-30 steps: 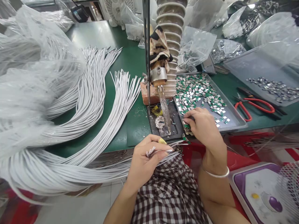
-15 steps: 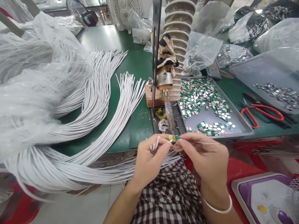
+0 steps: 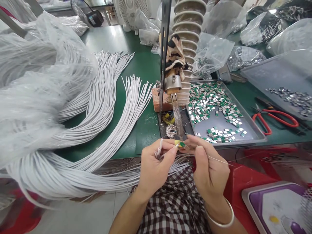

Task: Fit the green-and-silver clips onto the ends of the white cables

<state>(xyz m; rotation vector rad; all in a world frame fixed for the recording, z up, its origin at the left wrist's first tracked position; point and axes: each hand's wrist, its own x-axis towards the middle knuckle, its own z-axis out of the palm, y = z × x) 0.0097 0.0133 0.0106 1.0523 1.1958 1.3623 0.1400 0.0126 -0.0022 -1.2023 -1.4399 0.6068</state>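
Observation:
My left hand (image 3: pixel 154 165) is closed on several white cables (image 3: pixel 159 150), whose cut ends stick up between the fingers. At its fingertips, by yellow tape on one finger, one cable end meets a small green circuit board (image 3: pixel 182 144). My right hand (image 3: pixel 211 165) is just right of the board, thumb and fingers pinching a thin, silvery wire that looks like solder (image 3: pixel 217 160). Directly above the board hangs the soldering iron (image 3: pixel 177 113), its tip pointing down close to my left fingertips. Exact contact between tip, cable and board is too small to tell.
A metal tray (image 3: pixel 253 135) of loose small circuit boards lies right of the iron. Red-handled pliers (image 3: pixel 280 116) rest beyond it. Long white cable bundles (image 3: pixel 102 130) cover the left side. A ribbed hose (image 3: pixel 188 42) and brick (image 3: pixel 161 100) stand behind the iron.
My right fingers have come away from the circuit board and shifted slightly, the wrist moving left. The board now shows more fully at my left fingertips, tilted down to the right.

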